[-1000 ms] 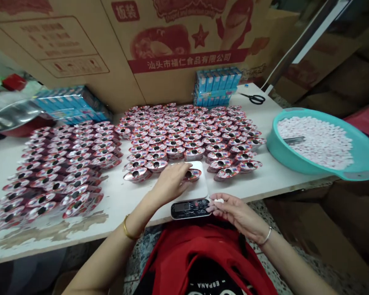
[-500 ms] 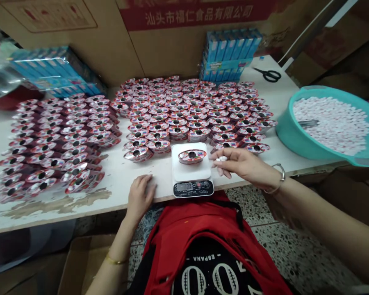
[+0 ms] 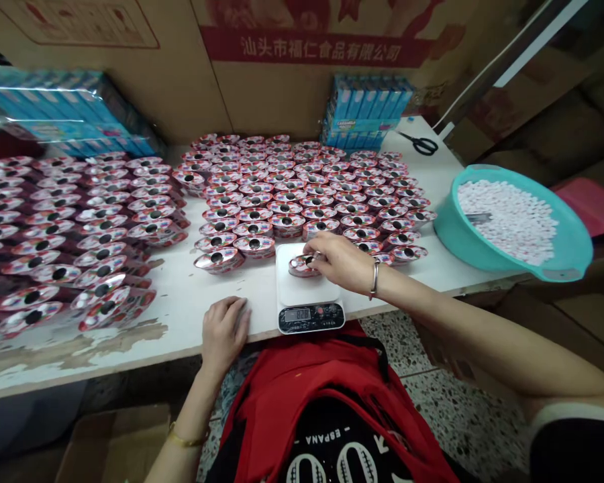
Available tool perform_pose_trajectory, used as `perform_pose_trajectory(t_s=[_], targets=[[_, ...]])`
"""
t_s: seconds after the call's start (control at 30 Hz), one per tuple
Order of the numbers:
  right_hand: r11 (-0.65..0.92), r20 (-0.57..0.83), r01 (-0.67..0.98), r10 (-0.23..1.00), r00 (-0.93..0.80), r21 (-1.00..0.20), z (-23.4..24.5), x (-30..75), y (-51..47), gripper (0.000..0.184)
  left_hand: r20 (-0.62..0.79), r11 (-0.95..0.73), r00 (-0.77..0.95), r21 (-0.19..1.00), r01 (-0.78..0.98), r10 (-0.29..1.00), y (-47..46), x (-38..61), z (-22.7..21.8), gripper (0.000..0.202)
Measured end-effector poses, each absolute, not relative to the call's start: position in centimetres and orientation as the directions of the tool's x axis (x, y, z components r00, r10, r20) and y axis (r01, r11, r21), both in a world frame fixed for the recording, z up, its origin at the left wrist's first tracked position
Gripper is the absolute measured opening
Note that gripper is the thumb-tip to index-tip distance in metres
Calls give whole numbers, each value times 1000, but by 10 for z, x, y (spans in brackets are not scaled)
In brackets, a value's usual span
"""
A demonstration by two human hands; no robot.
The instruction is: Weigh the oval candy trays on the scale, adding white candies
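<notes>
A small white kitchen scale (image 3: pixel 308 295) stands at the front edge of the white table (image 3: pixel 191 308). An oval red-and-silver tin (image 3: pixel 300 265) lies on its platform. My right hand (image 3: pixel 339 260) is curled over that tin, fingertips at its top; earlier it held small white candies, which are now hidden. My left hand (image 3: pixel 224 329) rests on the table edge just left of the scale, fingers loosely bent and holding nothing.
Several rows of the same oval tins (image 3: pixel 302 194) cover the table's middle, and another batch (image 3: pixel 65 228) lies at the left. A teal basin (image 3: pixel 564 268) of white candies stands at the right. Blue boxes (image 3: pixel 362 111), black scissors (image 3: pixel 420 143) and cardboard cartons (image 3: pixel 191 80) stand behind.
My left hand left the tin on the scale and settled on the table edge. My right hand carried white candies from beside the scale up over the tin.
</notes>
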State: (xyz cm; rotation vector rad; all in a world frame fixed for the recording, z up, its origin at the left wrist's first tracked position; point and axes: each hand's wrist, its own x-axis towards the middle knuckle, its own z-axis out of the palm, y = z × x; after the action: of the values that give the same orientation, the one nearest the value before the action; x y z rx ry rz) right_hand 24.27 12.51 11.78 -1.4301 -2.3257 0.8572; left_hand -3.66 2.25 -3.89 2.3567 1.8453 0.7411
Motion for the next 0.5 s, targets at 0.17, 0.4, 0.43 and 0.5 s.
perform_pose_trajectory(t_s=[0.17, 0.4, 0.43, 0.5], targets=[[352, -7, 691, 888, -459, -632, 122, 255, 125, 20, 369, -295, 106, 504, 812, 923, 28, -23, -25, 27], [175, 94, 623, 982, -162, -762, 138, 322, 117, 16, 367, -256, 37, 571, 780, 929, 73, 2, -4, 28], [119, 89, 622, 993, -79, -774, 140, 336, 114, 19, 345, -221, 19, 556, 801, 938, 78, 0, -7, 27], [17, 99, 642, 991, 91, -767, 141, 368, 109, 24, 296, -166, 2, 531, 831, 955, 82, -10, -15, 24]])
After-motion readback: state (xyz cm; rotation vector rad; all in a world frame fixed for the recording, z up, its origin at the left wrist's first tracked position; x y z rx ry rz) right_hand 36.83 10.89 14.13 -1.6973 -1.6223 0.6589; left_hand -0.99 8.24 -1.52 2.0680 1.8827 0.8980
